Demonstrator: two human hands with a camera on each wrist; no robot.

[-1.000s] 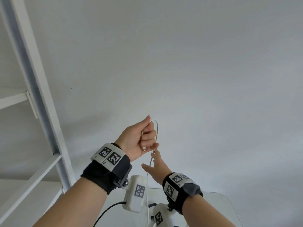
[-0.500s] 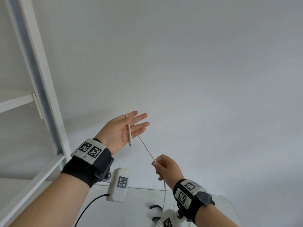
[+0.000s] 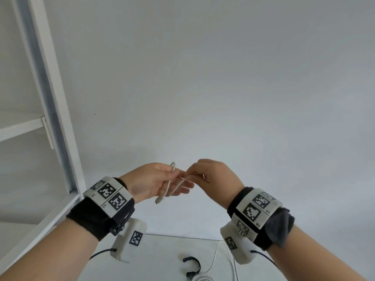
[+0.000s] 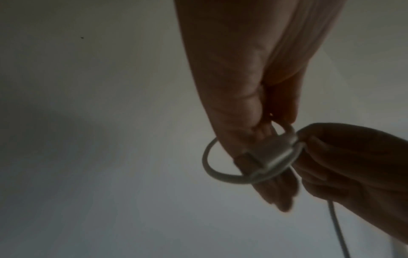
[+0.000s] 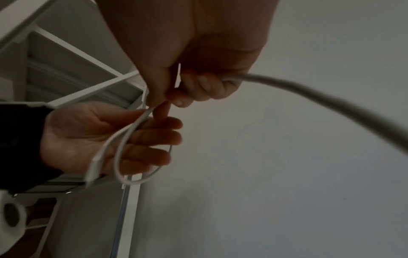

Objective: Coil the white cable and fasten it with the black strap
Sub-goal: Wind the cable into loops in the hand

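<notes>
Both hands are raised in front of a white wall. My left hand (image 3: 154,183) has its fingers straight, and its thumb pins the white cable (image 3: 169,183) against them. The cable makes one loop round the fingers, and its plug end hangs below the palm. The right hand (image 3: 215,179) pinches the cable just right of the left fingertips. In the right wrist view the cable (image 5: 119,148) crosses the left palm (image 5: 88,136) and trails past the camera. The loop (image 4: 212,172) also shows in the left wrist view. The black strap (image 3: 195,264) lies curled on the table below.
A white table (image 3: 162,260) shows at the bottom of the head view, with the cable's slack (image 3: 215,258) lying on it beside the strap. A white shelf frame (image 3: 50,98) stands at the left. Black wires run from both wrist cameras.
The right hand rose from below to the left fingertips and brought the cable round the left hand into a loop. The left hand turned and dropped slightly.
</notes>
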